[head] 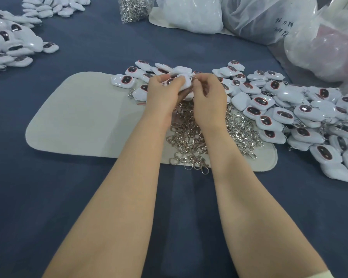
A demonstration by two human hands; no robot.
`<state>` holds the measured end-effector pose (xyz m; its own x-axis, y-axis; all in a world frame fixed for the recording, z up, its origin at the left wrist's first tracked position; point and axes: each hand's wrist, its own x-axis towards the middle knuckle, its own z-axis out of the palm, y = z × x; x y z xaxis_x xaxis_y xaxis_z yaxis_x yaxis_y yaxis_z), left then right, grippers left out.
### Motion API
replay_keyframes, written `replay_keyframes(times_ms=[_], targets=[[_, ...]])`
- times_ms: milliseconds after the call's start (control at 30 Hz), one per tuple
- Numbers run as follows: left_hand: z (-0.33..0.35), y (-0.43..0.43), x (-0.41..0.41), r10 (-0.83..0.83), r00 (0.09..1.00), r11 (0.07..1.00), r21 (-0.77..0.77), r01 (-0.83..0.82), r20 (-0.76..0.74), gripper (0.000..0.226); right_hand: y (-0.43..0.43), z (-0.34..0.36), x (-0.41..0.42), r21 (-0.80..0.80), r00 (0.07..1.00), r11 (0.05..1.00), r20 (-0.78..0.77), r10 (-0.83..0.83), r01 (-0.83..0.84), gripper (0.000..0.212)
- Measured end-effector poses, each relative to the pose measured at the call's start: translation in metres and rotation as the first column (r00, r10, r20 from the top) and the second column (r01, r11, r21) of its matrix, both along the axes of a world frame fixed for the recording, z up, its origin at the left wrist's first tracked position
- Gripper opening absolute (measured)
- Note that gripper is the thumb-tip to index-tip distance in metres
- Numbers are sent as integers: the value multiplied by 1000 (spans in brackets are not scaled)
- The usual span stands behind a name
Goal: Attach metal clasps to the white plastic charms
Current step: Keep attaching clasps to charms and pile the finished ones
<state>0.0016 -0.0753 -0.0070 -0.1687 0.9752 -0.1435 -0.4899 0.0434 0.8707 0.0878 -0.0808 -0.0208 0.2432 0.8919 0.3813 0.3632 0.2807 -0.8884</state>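
Your forearms (129, 197) cross the mat (78, 117); much remains.
Left hand (165, 87) grips a charm (184, 79); right hand (207, 93) pinches, probably, a clasp (194, 76) above the mat's clasp heap (191, 137).

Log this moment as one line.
step: attaching | left hand: holds white charm | right hand: pinches clasp at charm's edge | loose clasps: piled on mat

Table covered with dark blue cloth (68, 207). Pale grey mat (78, 117) lies flat on it. Translucent bags (269, 21) at far right edge.
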Motion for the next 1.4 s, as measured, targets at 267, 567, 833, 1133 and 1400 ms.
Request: replay_keyframes(times_ms=[267,567,833,1133,1400], targets=[[-3,0,5,2,991,998,-69,-11,-137,36,-1,0,0,61,995,994,-45,-86,89,9],[2,-4,0,113,981,993,-17,-117,-157,16,-1,-1,0,101,984,991,146,-103,89,11],[5,-10,2,195,885,975,185,-126,-423,12,-1,-3,-2,68,982,996,175,-71,60,12],[4,-3,2,91,994,995,-41,-93,-58,22,0,-2,-4,12,992,999,124,-32,30,15],[3,-2,0,48,998,996,-71,-45,42,11,0,0,-3,12,999,999,-4,-43,43,9]])
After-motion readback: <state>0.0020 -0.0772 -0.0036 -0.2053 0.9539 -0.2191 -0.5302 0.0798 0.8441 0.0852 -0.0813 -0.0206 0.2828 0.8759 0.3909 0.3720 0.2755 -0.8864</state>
